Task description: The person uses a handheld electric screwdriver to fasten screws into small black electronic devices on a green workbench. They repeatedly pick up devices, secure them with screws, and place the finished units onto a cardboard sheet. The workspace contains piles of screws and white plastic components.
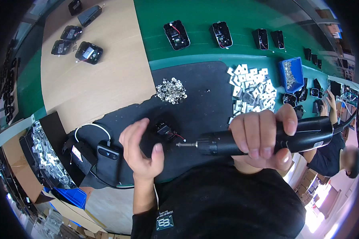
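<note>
My right hand (263,133) is wrapped round a black electric screwdriver (223,143), raised above the dark mat and lying level. Its thin metal bit (186,144) points left. My left hand (141,149) is open, thumb apart from the fingers, and I see nothing held in it. Between that hand and the bit, a small black housing (162,128) with red wires and a small white connector lies on the mat; its dark edges blend into the mat. Whether my left fingers touch it I cannot tell. Beyond it sits a pile of shiny round metal parts (171,91).
White-and-grey square pieces (253,89) are heaped right of the mat, beside a blue bin (291,75) of small metal parts. Open black housings (177,35) line the green belt; others rest on cardboard (107,75). A cabled black device (108,153) lies left. A co-worker (327,155) is at right.
</note>
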Available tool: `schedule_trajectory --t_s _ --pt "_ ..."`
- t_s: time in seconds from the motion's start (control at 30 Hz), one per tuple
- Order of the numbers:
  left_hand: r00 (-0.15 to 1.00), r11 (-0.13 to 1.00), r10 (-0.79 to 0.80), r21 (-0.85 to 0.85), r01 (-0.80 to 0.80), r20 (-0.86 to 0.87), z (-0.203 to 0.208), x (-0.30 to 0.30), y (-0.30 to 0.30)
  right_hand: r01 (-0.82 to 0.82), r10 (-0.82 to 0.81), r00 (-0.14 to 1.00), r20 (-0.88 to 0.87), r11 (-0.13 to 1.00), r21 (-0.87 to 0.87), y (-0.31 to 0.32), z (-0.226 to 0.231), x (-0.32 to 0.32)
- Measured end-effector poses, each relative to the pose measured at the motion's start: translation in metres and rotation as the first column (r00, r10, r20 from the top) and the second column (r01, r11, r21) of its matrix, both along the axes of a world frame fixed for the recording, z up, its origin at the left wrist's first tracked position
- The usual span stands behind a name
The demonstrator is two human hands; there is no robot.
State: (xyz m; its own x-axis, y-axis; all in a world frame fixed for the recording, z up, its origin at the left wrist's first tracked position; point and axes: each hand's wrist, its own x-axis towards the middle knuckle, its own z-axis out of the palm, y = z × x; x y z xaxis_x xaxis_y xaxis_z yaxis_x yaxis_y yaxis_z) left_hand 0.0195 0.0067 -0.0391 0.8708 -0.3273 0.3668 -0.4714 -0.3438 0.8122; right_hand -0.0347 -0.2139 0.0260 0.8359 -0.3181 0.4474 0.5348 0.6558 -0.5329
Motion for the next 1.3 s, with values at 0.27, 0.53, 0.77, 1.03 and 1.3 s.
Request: schedule_trajectory --t_s 0.27,0.53,0.77,1.03,1.3 --pt "0.987 0.931 -0.084 0.343 0.128 -0.14 0.001 0.001 -0.005 0.038 -0.058 0.977 -0.207 0.994 -0.101 0.02 -0.006 0.001" --pt "0.963 0.927 -0.105 0.325 0.185 -0.249 0.009 0.011 -0.003 0.068 -0.087 0.966 -0.244 0.994 -0.085 0.022 -0.004 0.005" --pt "0.963 0.895 -0.246 0.354 0.27 -0.111 0.007 0.008 0.01 0.057 -0.085 0.971 -0.224 0.99 -0.129 0.026 -0.015 0.006" --pt "0.976 0.896 -0.215 0.389 0.215 -0.042 -0.005 0.005 0.006 0.022 -0.057 0.978 -0.2 0.985 -0.172 0.031 -0.02 0.011" --pt "0.976 0.903 -0.216 0.374 0.21 -0.028 -0.005 0.008 0.005 0.008 -0.057 0.979 -0.196 0.97 -0.241 0.034 -0.025 0.017"
